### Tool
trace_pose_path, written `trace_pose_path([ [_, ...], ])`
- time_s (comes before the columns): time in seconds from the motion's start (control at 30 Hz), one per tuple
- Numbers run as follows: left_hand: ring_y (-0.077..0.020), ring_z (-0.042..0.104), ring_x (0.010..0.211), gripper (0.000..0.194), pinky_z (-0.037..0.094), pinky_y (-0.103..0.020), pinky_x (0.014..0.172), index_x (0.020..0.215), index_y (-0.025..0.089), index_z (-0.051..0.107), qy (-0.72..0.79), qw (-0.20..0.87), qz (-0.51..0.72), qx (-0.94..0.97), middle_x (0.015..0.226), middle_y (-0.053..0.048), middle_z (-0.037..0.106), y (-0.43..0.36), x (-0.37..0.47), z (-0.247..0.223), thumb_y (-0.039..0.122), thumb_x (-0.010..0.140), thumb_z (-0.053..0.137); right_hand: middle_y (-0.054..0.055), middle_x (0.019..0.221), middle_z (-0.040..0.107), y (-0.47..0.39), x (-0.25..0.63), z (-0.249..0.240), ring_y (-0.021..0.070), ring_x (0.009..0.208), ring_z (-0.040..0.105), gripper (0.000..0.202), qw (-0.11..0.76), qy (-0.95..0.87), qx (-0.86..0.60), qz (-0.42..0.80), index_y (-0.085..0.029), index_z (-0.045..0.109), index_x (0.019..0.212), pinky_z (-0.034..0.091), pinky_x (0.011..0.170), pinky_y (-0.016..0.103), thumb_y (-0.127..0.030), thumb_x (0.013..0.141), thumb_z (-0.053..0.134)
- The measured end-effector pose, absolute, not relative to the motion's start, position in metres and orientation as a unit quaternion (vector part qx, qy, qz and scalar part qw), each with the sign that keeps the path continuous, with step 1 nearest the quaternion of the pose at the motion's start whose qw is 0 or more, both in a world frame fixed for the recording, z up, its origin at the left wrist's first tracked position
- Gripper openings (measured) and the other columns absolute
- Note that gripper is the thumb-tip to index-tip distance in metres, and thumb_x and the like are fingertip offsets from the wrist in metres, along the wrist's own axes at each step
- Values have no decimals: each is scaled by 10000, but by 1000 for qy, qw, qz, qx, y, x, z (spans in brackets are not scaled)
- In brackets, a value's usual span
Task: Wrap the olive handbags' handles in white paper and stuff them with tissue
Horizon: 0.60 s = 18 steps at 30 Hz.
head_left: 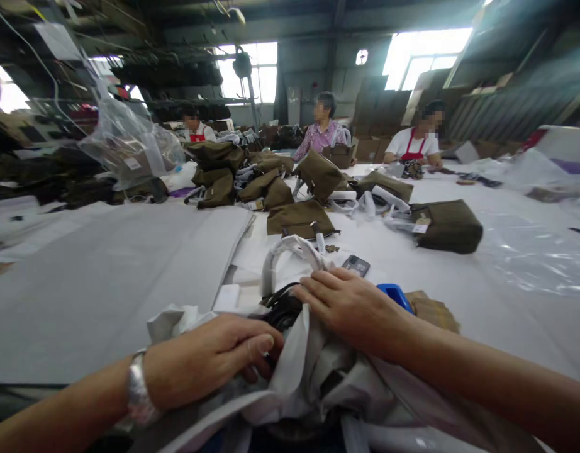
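Close in front of me is a light grey handbag (295, 358) with a wrapped, arched handle (290, 246). Black strap-like coils (286, 311) show in its opening. My left hand (217, 355), with a silver bracelet on the wrist, is closed with curled fingers at the bag's near left edge, beside the coils; the fingertips are partly hidden. My right hand (353, 305) lies over the far right rim at the handle's base, fingers together and bent onto the bag, its thumb hidden.
Olive handbags (299, 220) are heaped ahead, and another olive bag (445, 226) lies to the right. A phone (356, 265), a blue object (394, 296) and brown paper (434, 309) lie past my right hand. White sheets (129, 264) cover the left. Several people work across the table.
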State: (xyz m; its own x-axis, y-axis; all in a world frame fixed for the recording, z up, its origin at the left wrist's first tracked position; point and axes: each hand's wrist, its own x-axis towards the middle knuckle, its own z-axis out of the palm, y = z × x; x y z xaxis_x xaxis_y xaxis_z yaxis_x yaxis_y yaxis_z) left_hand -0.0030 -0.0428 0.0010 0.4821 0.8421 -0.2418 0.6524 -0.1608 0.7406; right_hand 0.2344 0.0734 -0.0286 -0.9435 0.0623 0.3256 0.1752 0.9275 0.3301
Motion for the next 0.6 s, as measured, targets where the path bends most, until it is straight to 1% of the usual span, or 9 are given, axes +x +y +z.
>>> trace_pose_path([
  [0.03,-198,752,967,432,579,-235,847,1312,212,661,513,432,141,728,1130,-62,782,-52,-6,4,428,1055,389,149,1058,752,70,237,-31,262,938,686,260,177,-963,-60,-195,-30,650,1209,549,789,404,-102,983,541],
  [0.1,-276,690,1174,602,538,-312,1002,1493,262,514,508,384,164,754,1372,-88,681,-69,-8,0,544,962,545,115,972,767,63,243,-32,238,924,688,234,235,-948,-35,-211,-38,682,1139,521,901,414,-72,1004,494],
  [0.13,-297,681,1188,681,526,-327,1023,1521,279,477,497,339,163,782,1396,-93,664,-76,-7,-5,520,904,634,105,976,773,60,246,-32,231,948,689,249,258,-942,-25,-212,-44,692,1121,495,965,415,-66,1016,468],
  [0.2,-278,745,1009,661,563,-300,917,1492,286,509,485,274,133,820,1225,-78,757,-84,-4,-16,345,853,670,94,1016,781,53,252,-30,223,993,689,285,275,-938,-14,-212,-54,700,1124,472,997,398,-69,1034,430],
  [0.3,-214,747,752,547,556,-245,698,1250,299,679,503,223,80,831,930,-3,802,-79,-6,-23,92,761,543,106,1009,784,44,262,-22,223,980,702,324,257,-945,-19,-203,-49,687,1159,510,841,359,-87,1052,384],
  [0.37,-206,737,812,443,545,-255,720,1082,284,722,535,137,105,827,968,-2,789,-68,-12,-22,67,772,491,110,943,784,36,271,-17,211,899,716,342,260,-948,-41,-179,-49,680,1145,512,749,337,-94,1061,352],
  [0.43,-244,705,1023,338,532,-324,875,983,250,727,561,14,158,812,1154,-48,753,-56,-19,-22,99,854,453,101,901,783,29,281,-15,186,809,725,329,268,-950,-68,-145,-56,663,1138,509,694,314,-112,1071,346],
  [0.5,-286,649,1167,315,488,-400,980,975,225,724,566,-46,179,803,1290,-84,699,-44,-23,-25,132,903,432,81,883,786,26,290,-20,161,717,725,296,275,-946,-118,-125,-86,646,1134,499,629,287,-133,1075,360],
  [0.6,-270,700,1024,289,502,-369,842,1166,210,661,600,49,154,783,1174,-89,739,-30,-23,-31,241,950,471,32,786,774,34,298,-37,171,583,705,254,241,-927,-262,-118,-168,649,1095,455,504,279,-218,1069,401],
])
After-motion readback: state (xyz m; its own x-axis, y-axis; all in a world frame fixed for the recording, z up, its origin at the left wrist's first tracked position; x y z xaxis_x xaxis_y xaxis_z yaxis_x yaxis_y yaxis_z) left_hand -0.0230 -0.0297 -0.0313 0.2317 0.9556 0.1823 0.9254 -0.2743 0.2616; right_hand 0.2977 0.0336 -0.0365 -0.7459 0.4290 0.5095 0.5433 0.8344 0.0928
